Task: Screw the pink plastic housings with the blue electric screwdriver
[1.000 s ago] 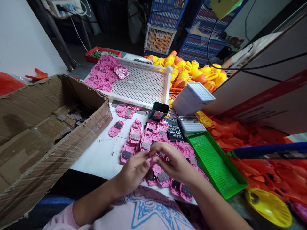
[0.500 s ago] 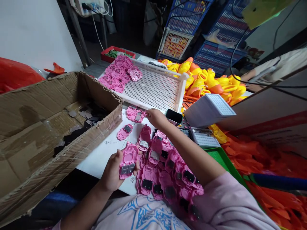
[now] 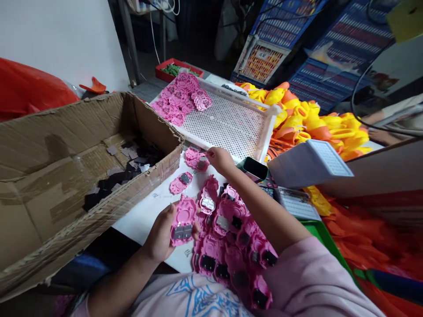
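Note:
My left hand [image 3: 161,235] is closed around a pink plastic case [image 3: 185,212] with dark grey panels in its lower half, held tilted toward me. My right hand [image 3: 220,159] is stretched forward, fingers pinched together at the edge of some pink pieces [image 3: 197,161] near the tray. What those fingertips hold, if anything, is too small to make out. Another pink case [image 3: 180,182] with a grey panel lies on the white table top [image 3: 145,215] between the hands. Under my right forearm spreads a pile of similar pink cases [image 3: 211,244], some with black or grey panels.
A cardboard box [image 3: 36,185] with dark flat scraps stands left. Beyond my hands is a white perforated tray [image 3: 228,125] with pink flower-like pieces [image 3: 178,97]. Yellow-orange parts [image 3: 297,114] lie behind it. A black-topped container [image 3: 254,168] and white box [image 3: 306,165] stand right.
The view has turned slightly left, so everything sits further right in the picture. My left hand keeps the pink case, and my right hand stays at the pink pieces by the tray.

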A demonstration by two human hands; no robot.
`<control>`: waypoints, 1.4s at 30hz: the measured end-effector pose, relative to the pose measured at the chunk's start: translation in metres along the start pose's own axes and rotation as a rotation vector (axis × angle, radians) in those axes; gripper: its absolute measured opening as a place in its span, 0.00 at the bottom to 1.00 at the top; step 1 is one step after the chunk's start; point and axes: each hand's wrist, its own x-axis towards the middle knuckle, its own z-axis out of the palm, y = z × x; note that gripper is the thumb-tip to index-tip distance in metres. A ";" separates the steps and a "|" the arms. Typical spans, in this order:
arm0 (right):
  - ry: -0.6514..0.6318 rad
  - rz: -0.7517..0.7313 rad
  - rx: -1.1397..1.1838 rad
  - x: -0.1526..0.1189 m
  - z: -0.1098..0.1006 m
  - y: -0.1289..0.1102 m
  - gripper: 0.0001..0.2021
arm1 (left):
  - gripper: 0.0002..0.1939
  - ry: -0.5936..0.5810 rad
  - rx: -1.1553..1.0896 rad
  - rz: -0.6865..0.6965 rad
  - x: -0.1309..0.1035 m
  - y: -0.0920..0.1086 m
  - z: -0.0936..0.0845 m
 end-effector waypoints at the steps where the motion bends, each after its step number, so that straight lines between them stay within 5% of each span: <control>1: 0.013 -0.005 0.068 -0.009 -0.007 -0.003 0.07 | 0.29 0.003 -0.012 0.007 0.001 0.001 0.002; 5: 0.003 -0.093 0.388 -0.077 -0.038 -0.018 0.08 | 0.25 0.094 -0.090 0.055 0.007 0.002 0.016; 7: 0.036 -0.312 0.722 -0.122 -0.047 -0.028 0.05 | 0.23 0.111 -0.115 0.070 0.008 -0.001 0.027; 10: 0.205 -0.553 0.602 -0.178 -0.048 -0.037 0.07 | 0.19 0.082 -0.116 0.055 0.006 -0.009 0.043; 13: 0.427 -0.595 0.356 -0.208 -0.039 -0.036 0.08 | 0.17 0.070 -0.097 -0.001 -0.001 -0.020 0.056; 18: 0.660 -0.602 0.076 -0.229 -0.029 -0.019 0.12 | 0.17 0.037 -0.081 -0.087 -0.010 -0.032 0.070; 23: 0.709 -0.652 0.016 -0.247 -0.029 -0.006 0.16 | 0.17 0.025 -0.072 -0.124 -0.017 -0.039 0.082; 32: 0.791 -0.602 0.163 -0.264 -0.031 -0.004 0.10 | 0.16 0.081 -0.010 -0.089 -0.029 -0.047 0.092; 42: 0.778 -0.666 0.090 -0.273 -0.027 0.008 0.12 | 0.11 -0.032 0.054 -0.100 -0.028 -0.047 0.093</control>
